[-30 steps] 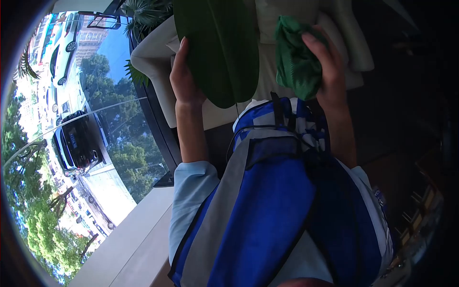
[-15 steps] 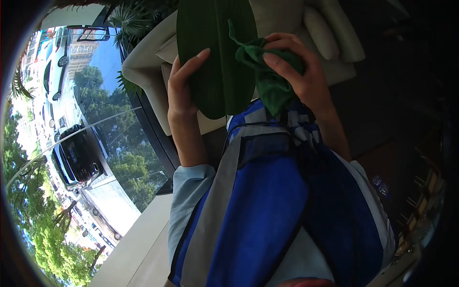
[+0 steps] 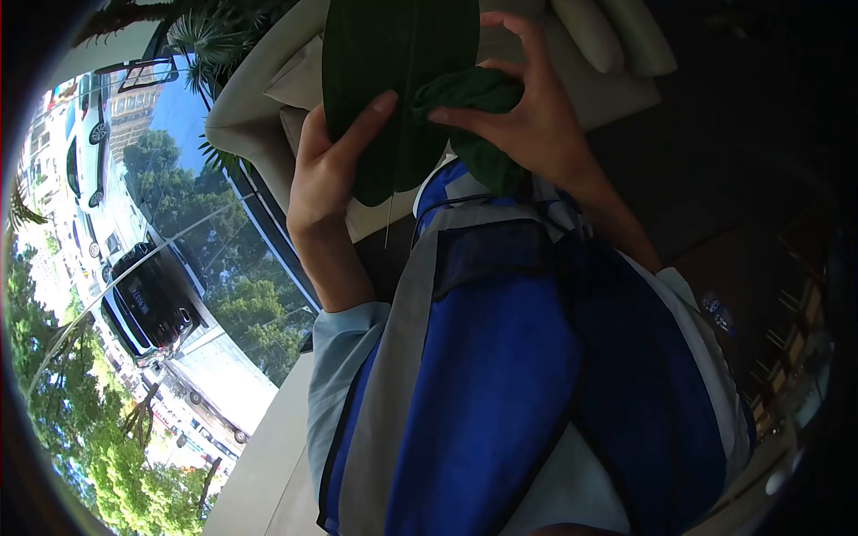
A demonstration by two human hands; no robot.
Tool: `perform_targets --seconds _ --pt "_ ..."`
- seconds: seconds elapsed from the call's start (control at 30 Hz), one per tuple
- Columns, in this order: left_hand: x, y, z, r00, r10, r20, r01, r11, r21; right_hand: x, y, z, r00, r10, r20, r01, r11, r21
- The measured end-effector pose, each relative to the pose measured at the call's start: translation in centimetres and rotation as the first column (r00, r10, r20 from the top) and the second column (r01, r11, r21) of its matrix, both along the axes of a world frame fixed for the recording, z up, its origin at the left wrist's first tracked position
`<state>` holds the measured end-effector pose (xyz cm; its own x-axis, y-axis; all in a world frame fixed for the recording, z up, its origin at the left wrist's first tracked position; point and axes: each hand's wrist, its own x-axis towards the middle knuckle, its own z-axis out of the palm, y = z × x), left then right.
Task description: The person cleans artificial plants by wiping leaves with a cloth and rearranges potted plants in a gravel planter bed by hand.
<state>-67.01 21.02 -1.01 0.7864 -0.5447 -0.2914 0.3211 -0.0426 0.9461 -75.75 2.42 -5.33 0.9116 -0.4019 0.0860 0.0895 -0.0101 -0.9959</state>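
Left hand [image 3: 329, 170] clasping broad leaf [image 3: 398, 54], right hand [image 3: 539, 125] half open, pinching green cloth [image 3: 469, 94], seemingly against the leaf

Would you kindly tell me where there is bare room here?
The pale surface between the window and left sleeve looks bare, as does the sofa between the right hand and pale cushion. It is crowded around the leaf, with the left hand and green cloth close together.

A cloth [image 3: 469, 92] overlaps the right side of a leaf [image 3: 393, 54], before a sofa [image 3: 239, 103]. Cars [image 3: 150, 304] stand beyond the window [image 3: 223, 237], left.
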Motion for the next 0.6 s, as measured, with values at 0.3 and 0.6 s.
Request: perform_targets --seconds 0.3,0.6 --pt "0.1 0.6 -2.6 0.99 -0.11 0.093 0.108 0.994 0.025 2.1 -2.2 -2.4 0.976 0.149 -0.157 -0.138 0.987 0.078" --pt "0.0 0.8 -3.8 0.999 -0.034 0.028 0.033 0.999 0.027 2.9 -2.7 -2.8 0.998 -0.061 0.013 0.062 0.965 -0.255"
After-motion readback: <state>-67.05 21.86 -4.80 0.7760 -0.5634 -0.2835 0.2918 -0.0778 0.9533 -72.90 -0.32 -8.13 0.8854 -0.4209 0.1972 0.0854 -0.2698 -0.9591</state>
